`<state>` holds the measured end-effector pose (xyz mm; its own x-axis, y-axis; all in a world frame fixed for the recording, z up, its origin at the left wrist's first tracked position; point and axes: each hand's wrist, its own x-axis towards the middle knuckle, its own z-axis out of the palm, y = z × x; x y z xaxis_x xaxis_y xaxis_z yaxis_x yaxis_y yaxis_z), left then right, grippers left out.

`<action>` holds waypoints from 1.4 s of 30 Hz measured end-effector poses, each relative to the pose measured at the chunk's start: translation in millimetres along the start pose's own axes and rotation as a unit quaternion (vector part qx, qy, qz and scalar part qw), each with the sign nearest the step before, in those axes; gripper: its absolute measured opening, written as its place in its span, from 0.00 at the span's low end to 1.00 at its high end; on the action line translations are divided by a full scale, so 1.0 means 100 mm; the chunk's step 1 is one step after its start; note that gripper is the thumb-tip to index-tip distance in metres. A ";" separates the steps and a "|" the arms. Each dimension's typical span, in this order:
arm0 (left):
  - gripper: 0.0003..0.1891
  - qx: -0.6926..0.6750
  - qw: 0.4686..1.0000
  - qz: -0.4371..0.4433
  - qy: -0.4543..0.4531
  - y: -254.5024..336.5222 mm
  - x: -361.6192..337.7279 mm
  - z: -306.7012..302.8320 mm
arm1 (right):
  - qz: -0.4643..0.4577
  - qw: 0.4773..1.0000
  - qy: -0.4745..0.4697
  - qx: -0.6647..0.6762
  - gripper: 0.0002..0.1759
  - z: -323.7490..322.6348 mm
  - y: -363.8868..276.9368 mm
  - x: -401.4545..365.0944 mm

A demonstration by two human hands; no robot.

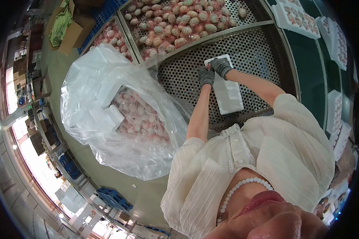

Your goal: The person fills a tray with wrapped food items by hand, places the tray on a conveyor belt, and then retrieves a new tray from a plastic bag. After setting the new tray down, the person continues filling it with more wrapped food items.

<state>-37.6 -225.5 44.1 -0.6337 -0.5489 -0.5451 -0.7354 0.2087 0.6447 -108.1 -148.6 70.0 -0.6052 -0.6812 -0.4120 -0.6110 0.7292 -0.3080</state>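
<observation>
A white foam tray (228,97) with molded hollows lies on the perforated metal table (179,75). Over the tray's far end, my left hand (206,76) and my right hand (221,67), both in grey striped gloves, come together with curled fingers. Between the fingertips shows a small reddish bit of a wrapped egg-shaped item (208,65), mostly hidden by the gloves. The near hollows of the tray hold nothing. Many similar items, wrapped in clear and red plastic, form a pile (179,24) in the metal bin beyond.
At my left stands a large clear plastic bag (87,87) with white foam trays and reddish wrapped items inside. A green conveyor (309,71) on the right carries filled white trays (297,20). A cardboard box (73,34) with green packaging sits at the far left.
</observation>
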 end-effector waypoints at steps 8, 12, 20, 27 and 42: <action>0.20 -0.058 0.985 -0.135 -0.089 -0.21 0.37 0.15 | -0.029 0.998 -0.059 0.005 0.12 0.07 0.15 0.16; 0.20 0.040 0.985 -0.138 -0.097 -0.39 0.56 0.27 | 0.006 0.996 -0.084 -0.021 0.12 -0.09 0.03 0.12; 0.24 0.379 0.909 0.045 -0.168 -1.10 1.15 0.65 | -0.021 0.997 -0.072 -0.012 0.14 0.09 0.10 0.23; 0.33 0.200 0.971 0.073 -0.109 -0.63 0.56 0.40 | -0.083 0.968 0.054 0.229 0.20 0.07 0.83 0.81; 0.44 0.170 0.980 -0.047 -0.087 -0.55 0.39 0.37 | 0.141 0.913 0.313 0.220 0.11 -0.86 1.02 1.50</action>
<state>-31.4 -228.3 -32.7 -0.5688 -0.4383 -0.6960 -0.8114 0.4374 0.3876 -304.9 -182.2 51.2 -0.9641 -0.2657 0.0009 -0.2056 0.7436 -0.6363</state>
